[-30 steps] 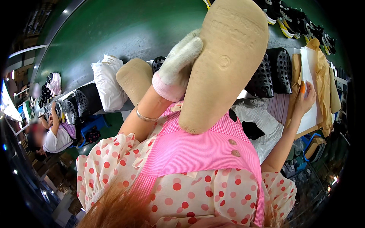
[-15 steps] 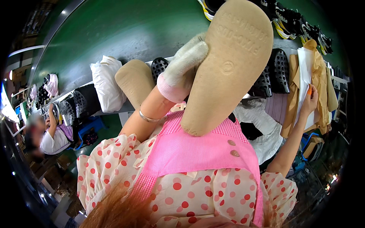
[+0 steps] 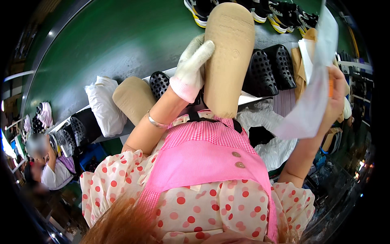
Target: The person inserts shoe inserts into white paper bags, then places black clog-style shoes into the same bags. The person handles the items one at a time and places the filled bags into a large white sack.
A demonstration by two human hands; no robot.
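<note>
My left hand [image 3: 191, 67], in a white knitted glove with a pink cuff, grips a tan sole-shaped form [image 3: 229, 57] by its left edge. The form stands up in front of my pink apron [image 3: 211, 160]. On the right, my bare right hand [image 3: 336, 99] holds up a thin white paper sheet [image 3: 306, 107], its fingers closed on the edge. Something orange [image 3: 331, 87] shows at a finger of that hand. A second tan form [image 3: 134, 97] lies on the bench, left of my left forearm.
Black perforated shoes [image 3: 262, 73] stand right of the form; another black perforated shoe [image 3: 159, 84] sits behind my left wrist. Sneakers [image 3: 280, 18] line the far side of the green surface [image 3: 122, 40]. Also here are a white bundle [image 3: 106, 106], brown paper [image 3: 300, 67] and a co-worker [image 3: 57, 173].
My right hand has lifted a white sheet off the paper stack and brought it up. The tan form has tipped more upright and moved slightly left, still in my left hand.
</note>
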